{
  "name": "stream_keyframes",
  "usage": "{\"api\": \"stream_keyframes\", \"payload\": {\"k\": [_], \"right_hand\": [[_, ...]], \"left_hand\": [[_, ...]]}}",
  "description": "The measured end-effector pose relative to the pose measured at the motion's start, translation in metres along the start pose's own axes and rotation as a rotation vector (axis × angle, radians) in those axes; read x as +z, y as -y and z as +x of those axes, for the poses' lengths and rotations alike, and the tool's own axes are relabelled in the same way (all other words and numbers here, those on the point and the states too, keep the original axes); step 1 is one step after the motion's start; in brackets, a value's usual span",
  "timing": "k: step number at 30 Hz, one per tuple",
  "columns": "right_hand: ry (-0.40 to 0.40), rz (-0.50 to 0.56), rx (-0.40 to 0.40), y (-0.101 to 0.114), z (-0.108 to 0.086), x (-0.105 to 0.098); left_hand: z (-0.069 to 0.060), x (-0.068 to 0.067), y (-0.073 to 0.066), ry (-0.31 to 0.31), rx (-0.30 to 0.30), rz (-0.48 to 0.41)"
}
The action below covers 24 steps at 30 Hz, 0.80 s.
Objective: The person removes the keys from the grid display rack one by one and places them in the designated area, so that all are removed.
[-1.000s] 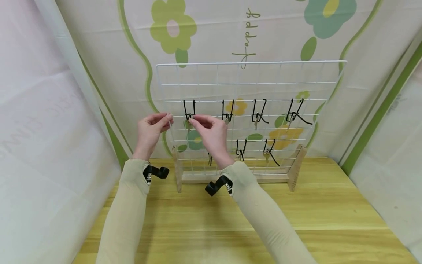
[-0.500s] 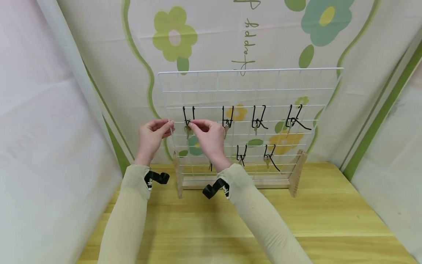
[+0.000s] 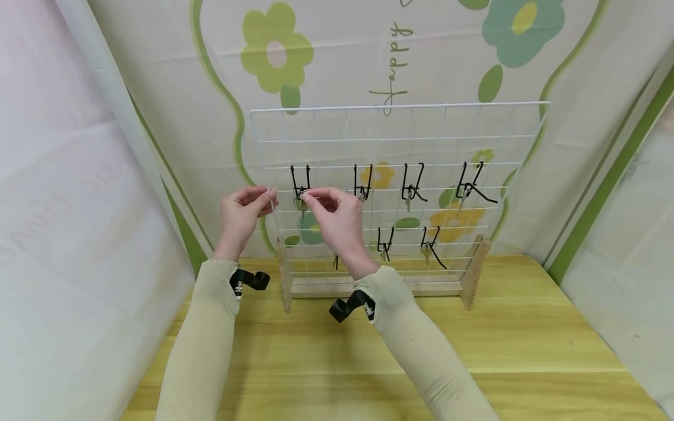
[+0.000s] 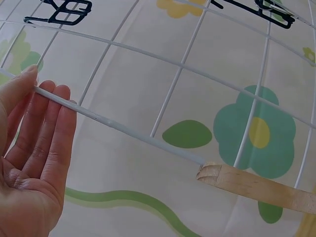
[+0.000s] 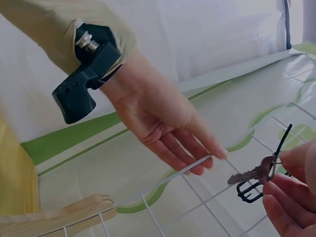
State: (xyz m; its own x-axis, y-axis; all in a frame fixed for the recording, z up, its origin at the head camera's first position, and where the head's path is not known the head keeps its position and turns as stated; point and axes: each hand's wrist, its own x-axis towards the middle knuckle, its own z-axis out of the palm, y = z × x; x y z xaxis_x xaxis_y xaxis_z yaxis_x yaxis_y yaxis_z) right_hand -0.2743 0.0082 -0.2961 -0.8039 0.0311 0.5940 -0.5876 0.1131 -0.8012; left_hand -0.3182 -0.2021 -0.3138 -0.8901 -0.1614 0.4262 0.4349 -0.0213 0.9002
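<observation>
My left hand (image 3: pixel 239 219) pinches the left side wire of a white grid rack (image 4: pixel 128 131) between thumb and fingers. To its right, my right hand (image 3: pixel 341 225) is at the leftmost upper black hook (image 3: pixel 293 176). A key (image 5: pixel 247 175) on a small metal ring is there, its blade pointing down beside the hook. In the right wrist view, the right thumb and fingers (image 5: pixel 284 197) pinch the ring at the key's head. Whether the ring loops round the hook's prong cannot be made out.
Further hooks hang along the same row, some with keys, such as the far right hook (image 3: pixel 468 184). A lower row has more, including a hook with a key (image 3: pixel 426 252). Wooden feet (image 3: pixel 475 272) support the rack on a wooden table (image 3: pixel 400 351). Floral cloth (image 3: pixel 174 117) hangs behind.
The right fingers shift slightly at the leftmost upper hook, staying on the key's ring. The left hand keeps its grip on the rack. The head view tilts a little.
</observation>
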Motion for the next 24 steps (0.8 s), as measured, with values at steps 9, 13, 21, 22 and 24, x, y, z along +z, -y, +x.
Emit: {"api": "stream_keyframes", "payload": {"k": [9,13,21,22,24], "right_hand": [[0.071,0.015,-0.018,0.012,-0.006,-0.014],[0.107,0.033,-0.034,0.016,-0.009,-0.018],[0.129,0.045,-0.002,0.025,-0.017,-0.025],[0.138,0.044,0.004,0.025,-0.019,-0.026],[0.162,0.039,0.012,0.025,-0.022,-0.029]], "left_hand": [[-0.001,0.000,-0.001,-0.003,-0.012,0.012],[-0.002,0.000,0.000,-0.007,-0.008,0.004],[-0.001,0.000,0.000,0.004,-0.013,0.012],[-0.001,0.000,0.000,0.005,-0.011,0.014],[-0.001,0.000,0.000,0.004,-0.010,0.014]]}}
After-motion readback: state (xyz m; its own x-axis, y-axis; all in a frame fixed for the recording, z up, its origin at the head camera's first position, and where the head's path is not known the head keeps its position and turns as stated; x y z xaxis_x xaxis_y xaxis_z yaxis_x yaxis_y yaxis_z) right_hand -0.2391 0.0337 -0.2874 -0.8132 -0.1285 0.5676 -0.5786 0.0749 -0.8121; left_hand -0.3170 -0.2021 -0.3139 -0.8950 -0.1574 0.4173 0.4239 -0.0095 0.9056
